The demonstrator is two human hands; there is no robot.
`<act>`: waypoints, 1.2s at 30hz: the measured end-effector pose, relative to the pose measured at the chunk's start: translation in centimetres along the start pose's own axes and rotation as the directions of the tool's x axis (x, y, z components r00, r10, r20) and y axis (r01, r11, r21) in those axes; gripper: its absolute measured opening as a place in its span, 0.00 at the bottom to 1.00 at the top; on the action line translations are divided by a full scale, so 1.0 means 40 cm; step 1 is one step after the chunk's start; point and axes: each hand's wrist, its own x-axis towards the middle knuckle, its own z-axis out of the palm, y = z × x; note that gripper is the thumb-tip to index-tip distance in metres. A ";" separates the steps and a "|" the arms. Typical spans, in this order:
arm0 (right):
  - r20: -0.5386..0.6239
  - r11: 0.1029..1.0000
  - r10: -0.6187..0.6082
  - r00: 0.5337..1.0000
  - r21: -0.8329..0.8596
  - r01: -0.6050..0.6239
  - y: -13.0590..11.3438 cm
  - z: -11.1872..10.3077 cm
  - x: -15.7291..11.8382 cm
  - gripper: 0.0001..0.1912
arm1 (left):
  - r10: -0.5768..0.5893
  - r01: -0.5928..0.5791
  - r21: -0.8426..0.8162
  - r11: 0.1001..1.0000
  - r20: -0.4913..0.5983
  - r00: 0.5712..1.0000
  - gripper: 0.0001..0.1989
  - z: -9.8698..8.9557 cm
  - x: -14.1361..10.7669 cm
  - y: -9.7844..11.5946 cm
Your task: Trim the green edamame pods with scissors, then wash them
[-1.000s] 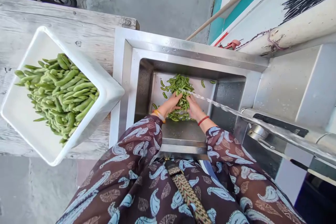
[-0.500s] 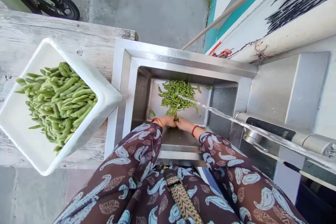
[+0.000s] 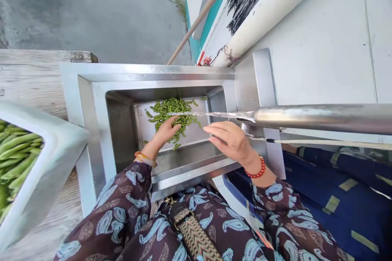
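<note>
A heap of green bean pods (image 3: 186,119) lies wet on the floor of the steel sink (image 3: 147,77). Over the near left side of the heap reaches my left hand (image 3: 163,133), thumb and fingers apart; whether the fingertips touch pods I cannot tell. My right hand (image 3: 228,140) is raised over the right side of the sink, fingers stretched out and holding nothing, just below the mouth of the metal faucet (image 3: 306,118). From that faucet a stream of water (image 3: 208,113) runs leftward onto the pods.
At the left, a white tub (image 3: 58,151) full of more green pods stands on a weathered wooden bench (image 3: 33,73). A mop with a wooden handle (image 3: 202,14) leans behind the sink, by a white pipe (image 3: 269,4). Dark blue cloth (image 3: 330,200) is at the right.
My hands, together at the near side of the pods before, are now apart; the right has risen toward the faucet. The view has shifted right, and the water now runs more level across it.
</note>
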 end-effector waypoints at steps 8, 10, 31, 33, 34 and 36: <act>-0.154 0.957 -0.149 0.977 -0.273 0.103 0.110 -0.088 -0.086 0.13 | 0.038 -0.047 0.110 0.993 0.080 0.996 0.30 -0.017 -0.070 0.026; -0.142 0.971 -0.100 0.985 -0.228 0.066 0.126 -0.070 -0.096 0.13 | 0.008 -0.014 0.096 0.995 0.065 0.998 0.30 -0.016 -0.082 0.018; 0.041 0.876 -0.017 0.999 -0.481 0.035 0.114 -0.034 -0.071 0.14 | -0.096 0.096 0.009 0.995 -0.018 0.995 0.29 -0.031 -0.055 0.004; 0.025 0.877 -0.036 0.999 -0.478 0.044 0.116 -0.030 -0.077 0.14 | -0.108 0.108 -0.003 0.994 -0.017 0.994 0.29 -0.032 -0.060 0.006; 0.008 0.882 -0.050 0.999 -0.469 0.048 0.118 -0.031 -0.081 0.14 | -0.112 0.112 -0.010 0.994 -0.014 0.994 0.28 -0.034 -0.064 0.007; -0.035 0.899 -0.077 0.996 -0.434 0.054 0.124 -0.036 -0.092 0.14 | -0.118 0.118 -0.022 0.993 -0.009 0.993 0.28 -0.038 -0.073 0.011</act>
